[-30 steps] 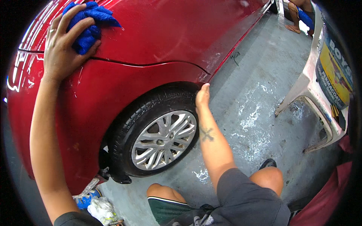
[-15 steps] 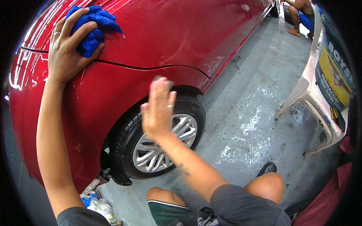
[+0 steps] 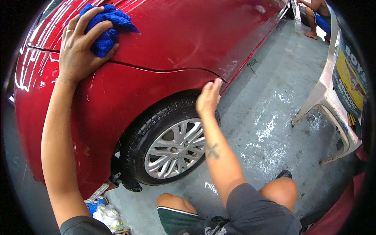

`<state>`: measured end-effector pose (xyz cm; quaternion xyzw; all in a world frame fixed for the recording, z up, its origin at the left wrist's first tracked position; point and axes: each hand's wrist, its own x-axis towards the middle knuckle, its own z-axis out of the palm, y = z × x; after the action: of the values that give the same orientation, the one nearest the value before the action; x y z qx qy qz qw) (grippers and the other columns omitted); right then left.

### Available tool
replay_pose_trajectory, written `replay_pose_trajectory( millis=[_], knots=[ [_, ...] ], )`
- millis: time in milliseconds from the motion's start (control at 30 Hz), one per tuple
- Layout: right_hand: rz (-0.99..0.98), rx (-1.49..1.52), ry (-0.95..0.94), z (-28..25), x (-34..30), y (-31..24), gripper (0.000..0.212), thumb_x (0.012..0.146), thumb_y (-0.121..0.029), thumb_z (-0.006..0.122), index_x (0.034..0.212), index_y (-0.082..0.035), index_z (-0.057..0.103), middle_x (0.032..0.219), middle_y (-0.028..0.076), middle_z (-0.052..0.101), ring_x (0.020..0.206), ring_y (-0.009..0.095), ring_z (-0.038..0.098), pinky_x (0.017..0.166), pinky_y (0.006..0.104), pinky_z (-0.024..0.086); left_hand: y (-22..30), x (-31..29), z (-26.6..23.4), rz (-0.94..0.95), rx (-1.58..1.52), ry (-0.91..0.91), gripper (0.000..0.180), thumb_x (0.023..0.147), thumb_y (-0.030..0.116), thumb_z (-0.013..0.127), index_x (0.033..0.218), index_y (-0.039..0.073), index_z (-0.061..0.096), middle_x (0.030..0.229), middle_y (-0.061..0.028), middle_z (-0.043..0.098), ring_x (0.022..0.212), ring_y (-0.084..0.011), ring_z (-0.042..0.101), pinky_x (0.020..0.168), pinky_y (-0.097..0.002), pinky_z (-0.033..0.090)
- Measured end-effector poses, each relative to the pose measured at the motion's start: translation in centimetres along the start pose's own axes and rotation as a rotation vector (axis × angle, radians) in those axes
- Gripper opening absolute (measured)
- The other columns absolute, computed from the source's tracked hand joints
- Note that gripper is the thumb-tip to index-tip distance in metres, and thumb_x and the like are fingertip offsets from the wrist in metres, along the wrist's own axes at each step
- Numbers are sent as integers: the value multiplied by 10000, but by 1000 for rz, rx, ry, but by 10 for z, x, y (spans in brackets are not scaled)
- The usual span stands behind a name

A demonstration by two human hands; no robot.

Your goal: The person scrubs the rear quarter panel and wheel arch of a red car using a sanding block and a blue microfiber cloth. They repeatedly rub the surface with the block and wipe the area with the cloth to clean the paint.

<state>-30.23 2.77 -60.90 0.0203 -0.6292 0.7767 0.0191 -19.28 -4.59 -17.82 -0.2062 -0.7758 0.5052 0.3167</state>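
Observation:
My left hand [image 3: 84, 49] grips a bunched blue microfibre cloth [image 3: 105, 33] and rests with it on the red car's body [image 3: 156, 43], just above the curved panel seam. My right hand [image 3: 209, 98] is against the rear end of the wheel arch, near the body's lower edge. Its fingers point up, close together. Whatever lies beneath them is hidden by the hand; a small dark edge showed at the fingertips a moment earlier. Below the arch is the black tyre [image 3: 135, 150] with its silver multi-spoke wheel [image 3: 176, 149], partly behind my right forearm.
At right, a white plastic chair [image 3: 333, 105] bears a dark paint bucket [image 3: 349, 74] with a yellow label. Another person [image 3: 313, 17] squats by the car at the far upper right. A plastic bag [image 3: 107, 217] lies at lower left. Wet patches shine on the grey floor [image 3: 270, 129].
My right hand has moved right along the wheel arch to its rear end, uncovering more of the wheel. My left hand stays on the cloth; the whole view has shifted slightly.

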Motion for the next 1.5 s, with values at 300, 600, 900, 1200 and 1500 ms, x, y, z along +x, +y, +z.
replay_pose_trajectory(
  millis=[300,600,900,1200,1500],
  knots=[
    [-447,-194,-26,9,-54,-36,754,1199,-475,380,1764,7,248,1849,295,182,1732,447,154,1346,696,134,-6,-11,-6,25,-5,-3,520,823,355,943,1297,249,760,1626,-10,583,1423,-362,583,1182,-558,506],
    [-508,-195,-143,8,-87,-63,765,1185,-413,412,1755,54,204,1839,322,178,1725,484,141,1328,726,127,1,-18,-2,15,-7,-20,501,826,371,940,1277,244,763,1632,-6,585,1423,-373,589,1179,-552,511],
    [-334,-34,-188,17,-96,-43,758,1210,-410,375,1781,24,131,1867,292,99,1739,454,91,1348,683,102,-3,-26,-9,1,-12,-57,528,836,300,942,1319,192,759,1653,-72,584,1463,-411,565,1214,-552,481],
    [-309,-8,-34,25,-67,5,713,1234,-416,314,1746,71,216,1833,326,202,1709,484,206,1336,659,194,-5,-24,-6,34,8,-44,506,822,347,950,1289,256,776,1622,-14,602,1412,-373,607,1167,-550,539],
    [-54,6,-4,14,2,43,784,1224,-501,259,1742,86,219,1807,343,260,1704,408,271,1362,555,226,-3,-12,0,35,-7,-10,497,815,329,950,1270,227,777,1616,-21,604,1407,-364,608,1163,-530,531]
  ],
)
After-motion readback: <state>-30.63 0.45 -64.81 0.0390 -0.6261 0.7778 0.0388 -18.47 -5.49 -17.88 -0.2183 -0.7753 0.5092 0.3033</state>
